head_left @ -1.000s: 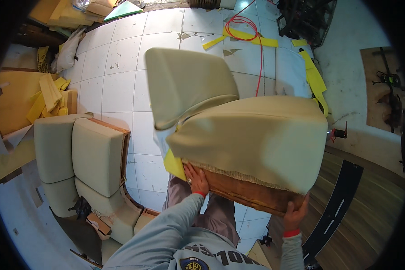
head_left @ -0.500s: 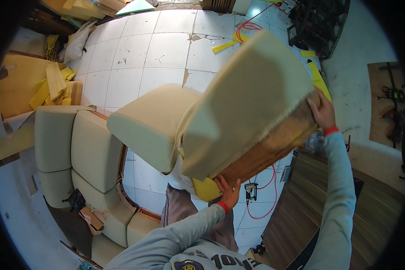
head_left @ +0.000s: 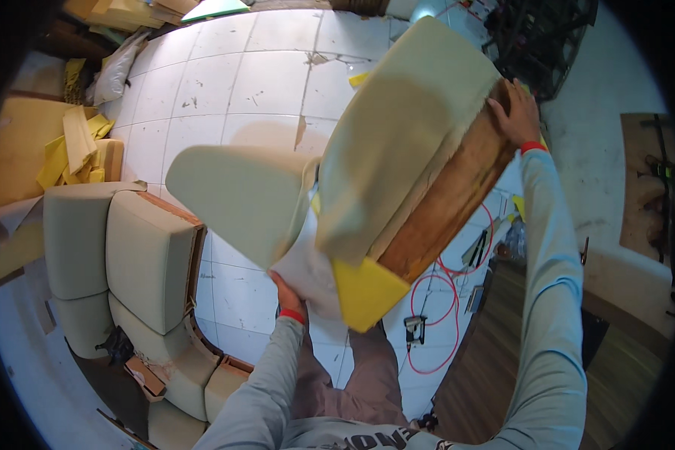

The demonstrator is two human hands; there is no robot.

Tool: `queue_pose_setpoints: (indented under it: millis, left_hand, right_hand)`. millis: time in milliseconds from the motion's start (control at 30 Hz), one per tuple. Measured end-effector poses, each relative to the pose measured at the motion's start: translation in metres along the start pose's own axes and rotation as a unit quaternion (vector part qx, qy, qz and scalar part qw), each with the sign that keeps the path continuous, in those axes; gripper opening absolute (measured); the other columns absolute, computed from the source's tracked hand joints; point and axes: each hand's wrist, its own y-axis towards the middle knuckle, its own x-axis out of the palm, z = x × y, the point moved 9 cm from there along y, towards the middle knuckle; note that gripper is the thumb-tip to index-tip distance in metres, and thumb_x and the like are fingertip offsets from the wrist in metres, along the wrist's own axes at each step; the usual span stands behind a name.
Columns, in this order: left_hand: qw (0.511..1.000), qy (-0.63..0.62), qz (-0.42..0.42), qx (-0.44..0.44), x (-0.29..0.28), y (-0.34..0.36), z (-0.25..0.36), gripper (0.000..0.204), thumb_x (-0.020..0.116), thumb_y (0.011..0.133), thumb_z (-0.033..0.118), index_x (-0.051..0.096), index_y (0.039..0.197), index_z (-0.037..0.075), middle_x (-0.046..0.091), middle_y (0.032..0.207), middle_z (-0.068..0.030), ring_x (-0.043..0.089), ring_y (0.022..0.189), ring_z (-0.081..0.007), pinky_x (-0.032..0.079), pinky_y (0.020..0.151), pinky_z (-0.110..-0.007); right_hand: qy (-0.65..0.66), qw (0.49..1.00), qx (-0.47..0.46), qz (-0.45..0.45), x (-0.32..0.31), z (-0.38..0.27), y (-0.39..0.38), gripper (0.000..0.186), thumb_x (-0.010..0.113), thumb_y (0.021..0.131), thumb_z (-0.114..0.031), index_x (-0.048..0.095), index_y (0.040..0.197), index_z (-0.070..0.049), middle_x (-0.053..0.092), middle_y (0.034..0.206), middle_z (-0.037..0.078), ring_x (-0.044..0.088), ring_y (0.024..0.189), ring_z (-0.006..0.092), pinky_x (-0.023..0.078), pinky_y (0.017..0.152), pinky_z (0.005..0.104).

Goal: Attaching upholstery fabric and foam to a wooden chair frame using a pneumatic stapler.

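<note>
I hold an upholstered cream seat piece [head_left: 405, 127] tilted up in front of me. Its wooden base [head_left: 442, 217] shows along the right side, under a ragged fabric edge. My right hand [head_left: 517, 112] grips the upper end of that base. My left hand [head_left: 289, 298] grips its lower left, at a white covering [head_left: 315, 285] beside the rounded cream section [head_left: 225, 191] that sticks out leftward. A loose yellow foam flap [head_left: 364, 292] hangs at the bottom corner between my hands.
Cream sofa sections [head_left: 142, 262] stand at the left, beside foam pieces [head_left: 79, 142]. A staple gun [head_left: 415, 328] with red hose lies on the tiled floor [head_left: 262, 82]. A dark wooden panel [head_left: 465, 367] is at lower right, a black metal frame [head_left: 532, 45] at back right.
The seat piece has swung upright and rightward. My right hand has risen along the base to the far end; my left hand has moved left and lower, uncovering the staple gun.
</note>
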Motion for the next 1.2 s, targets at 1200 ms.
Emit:
queue_pose_setpoints:
  millis: [1200]
  left_hand:
    - [0.843, 0.533, -0.04, 0.058, -0.235, -0.093, 0.065, 0.062, 0.068, 0.106, 0.043, 0.057, 0.146, -0.003, 0.068, 0.137, -0.0206, 0.069, 0.119, -0.0298, 0.058, 0.099, -0.04]
  right_hand:
    - [0.656, 0.395, 0.634, 0.109, 0.148, -0.286, -0.472, 0.062, 0.067, 0.107, -0.044, 0.055, 0.147, 0.002, 0.069, 0.132, 0.015, 0.07, 0.117, 0.0304, 0.059, 0.097, 0.0436]
